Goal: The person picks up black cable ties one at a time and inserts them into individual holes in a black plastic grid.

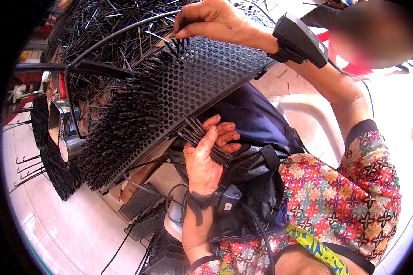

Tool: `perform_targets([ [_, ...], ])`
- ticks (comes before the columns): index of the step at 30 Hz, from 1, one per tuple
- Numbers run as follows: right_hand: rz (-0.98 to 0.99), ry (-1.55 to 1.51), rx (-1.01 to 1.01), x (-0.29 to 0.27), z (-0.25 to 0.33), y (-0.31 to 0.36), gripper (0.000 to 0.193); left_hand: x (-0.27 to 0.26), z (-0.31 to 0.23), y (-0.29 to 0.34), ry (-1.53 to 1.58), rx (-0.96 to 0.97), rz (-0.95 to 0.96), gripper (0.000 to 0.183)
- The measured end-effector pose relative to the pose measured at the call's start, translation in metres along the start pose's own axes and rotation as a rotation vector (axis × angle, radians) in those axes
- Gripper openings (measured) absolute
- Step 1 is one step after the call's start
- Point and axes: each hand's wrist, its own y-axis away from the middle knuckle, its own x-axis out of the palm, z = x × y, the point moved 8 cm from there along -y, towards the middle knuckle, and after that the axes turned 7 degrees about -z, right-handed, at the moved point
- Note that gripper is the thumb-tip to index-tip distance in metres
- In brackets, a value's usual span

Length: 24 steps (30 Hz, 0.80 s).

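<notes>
A black perforated panel (215, 64) with a honeycomb of holes lies slanted across my lap. Dense black bristles (124, 123) stand up from its left part, while the holes to the right show bare. My left hand (206, 156) is palm up at the panel's near edge, its fingers curled round a bundle of thin black strips (195, 133). At the panel's far edge, my right hand (211, 23) pinches with thumb and forefinger at the top of a thin black strip, beside the last bristles. The exact hold there is partly hidden by the fingers.
Loose black strips (110, 27) lie heaped beyond the panel. A bent dark metal rod (119, 39) arches over them. More bristled black pieces (55, 165) with hooks stand at left, near a metal can (71, 147). A white plastic chair (307, 107) and another person (376, 34) are at right.
</notes>
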Motion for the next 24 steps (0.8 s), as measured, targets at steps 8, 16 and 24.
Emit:
perform_targets([
  [8, 0.024, 0.3, 0.056, 0.013, 0.004, -0.014, 0.024, 0.003, -0.001, 0.002, -0.04, -0.012, -0.019, 0.03],
  [16, -0.031, 0.282, -0.081, 0.015, 0.004, -0.017, 0.014, 0.005, -0.001, 0.002, -0.038, -0.031, -0.008, 0.029],
  [24, -0.065, 0.375, -0.097, 0.012, 0.008, -0.014, 0.012, 0.006, -0.001, -0.002, 0.112, -0.095, -0.002, 0.028],
])
